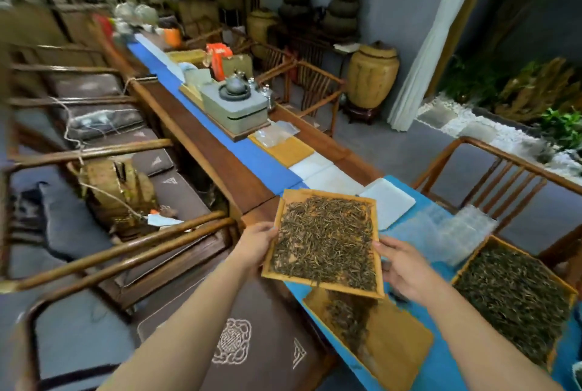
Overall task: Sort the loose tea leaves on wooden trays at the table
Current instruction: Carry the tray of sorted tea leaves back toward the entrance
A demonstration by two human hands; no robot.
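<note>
Both forearms reach fwd from the camera; left hand (256, 244) grips the left rim and right hand (406, 268) the right rim of a wooden tray (324, 241), fingers curled under its edges, hands set apart w/ the tray between them. Tray is lifted off the table, tilted a bit, w/ a full layer of loose tea leaves (324, 239) across it.

Step looks like shaking or tipping leaves down; directly below sits a second tray (400, 346) on the blue table runner (441, 362), mostly bare w/ one small heap of leaves (349, 318) near its far end. Next move prob needs a steady tilt so leaves land inside that tray, not on the runner.

To the right, a third tray (516, 296) is packed full of leaves. Clear plastic boxes (453, 230) lie just beyond; contents can't tell
</note>
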